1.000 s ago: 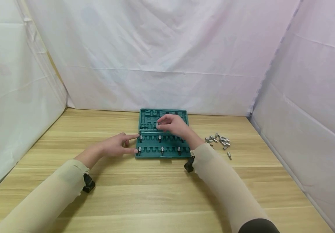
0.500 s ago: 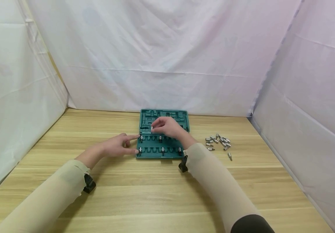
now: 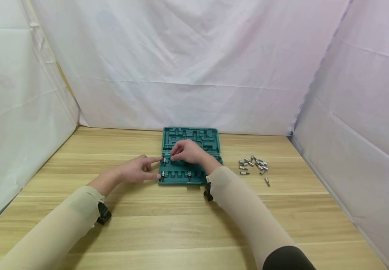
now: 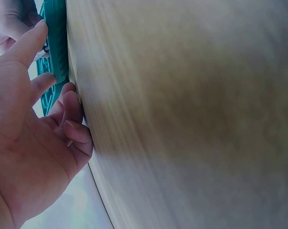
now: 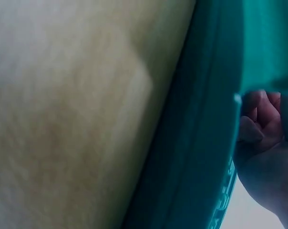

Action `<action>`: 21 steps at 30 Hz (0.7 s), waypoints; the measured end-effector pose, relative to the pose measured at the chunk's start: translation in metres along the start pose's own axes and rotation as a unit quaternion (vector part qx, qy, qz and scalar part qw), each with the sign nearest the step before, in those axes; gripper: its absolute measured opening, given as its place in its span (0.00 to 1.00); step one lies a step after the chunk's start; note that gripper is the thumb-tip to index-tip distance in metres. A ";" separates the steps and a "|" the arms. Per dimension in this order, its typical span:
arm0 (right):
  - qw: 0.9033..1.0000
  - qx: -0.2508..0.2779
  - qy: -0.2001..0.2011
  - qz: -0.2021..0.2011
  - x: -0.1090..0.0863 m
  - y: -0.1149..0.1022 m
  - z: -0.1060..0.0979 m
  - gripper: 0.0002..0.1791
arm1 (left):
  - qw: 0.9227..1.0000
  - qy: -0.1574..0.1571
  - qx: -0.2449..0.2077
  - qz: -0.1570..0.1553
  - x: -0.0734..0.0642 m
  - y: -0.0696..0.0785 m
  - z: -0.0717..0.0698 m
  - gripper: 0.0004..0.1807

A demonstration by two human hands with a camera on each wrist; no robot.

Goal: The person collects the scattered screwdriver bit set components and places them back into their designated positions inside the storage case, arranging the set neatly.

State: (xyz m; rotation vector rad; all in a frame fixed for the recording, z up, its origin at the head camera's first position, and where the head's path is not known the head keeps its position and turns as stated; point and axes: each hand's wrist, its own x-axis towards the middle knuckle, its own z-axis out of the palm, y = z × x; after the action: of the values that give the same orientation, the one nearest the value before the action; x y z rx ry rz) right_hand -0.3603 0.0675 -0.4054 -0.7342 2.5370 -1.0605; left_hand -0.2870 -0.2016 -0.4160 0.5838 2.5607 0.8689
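Note:
A green plastic case (image 3: 177,182) lies opened flat on the wooden table, its lid half at the back. My left hand (image 3: 134,169) rests at the case's left edge, thumb and index finger stretched out against it, the other fingers bent under. My right hand (image 3: 189,151) reaches over the back row of slots and pinches a small bit socket, mostly hidden by the fingertips. Bit sockets stand in the case at the back left (image 3: 164,161), the front left (image 3: 162,175) and the front middle (image 3: 189,175). In the right wrist view the case wall (image 5: 196,119) partly covers the hand.
To the right of the case lies a loose pile of silver bit sockets (image 3: 261,165). One bit socket (image 3: 267,181) lies apart, nearer the front, and another (image 3: 244,173) beside the pile. A white cloth (image 3: 194,90) hangs behind the table.
My right hand has moved left and down with the bit socket, from above the lid's lower part to the back slot row. My left hand stays at the case's edge.

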 end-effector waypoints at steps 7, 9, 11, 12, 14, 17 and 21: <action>0.999 -0.031 0.000 0.008 0.001 -0.005 0.005 0.06 | 1.000 -0.001 0.000 -0.001 -0.001 0.001 0.000 0.47; 0.999 -0.041 0.000 0.010 0.002 -0.006 0.006 0.06 | 1.000 -0.001 0.000 -0.001 -0.001 0.001 -0.001 0.47; 0.999 -0.047 -0.002 0.013 0.002 -0.007 0.006 0.07 | 1.000 -0.001 0.000 0.000 -0.001 0.002 -0.001 0.47; 0.999 -0.050 -0.003 0.014 0.002 -0.007 0.007 0.07 | 1.000 -0.001 0.000 0.001 0.000 0.002 -0.001 0.47; 0.998 -0.058 -0.006 0.016 0.002 -0.007 0.007 0.07 | 1.000 -0.002 0.000 0.001 0.000 0.002 -0.001 0.47; 0.998 -0.067 -0.011 0.019 0.001 -0.006 0.007 0.08 | 1.000 -0.002 0.002 0.001 0.001 0.002 0.000 0.47; 0.997 -0.079 -0.017 0.013 0.001 -0.005 0.006 0.09 | 1.000 -0.003 0.002 0.002 0.000 0.002 -0.001 0.47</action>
State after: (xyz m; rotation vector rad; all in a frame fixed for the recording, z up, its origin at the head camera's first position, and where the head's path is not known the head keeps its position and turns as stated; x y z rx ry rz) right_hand -0.3568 0.0604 -0.4058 -0.7497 2.6149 -0.8396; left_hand -0.2869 -0.2000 -0.4141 0.5931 2.5574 0.8619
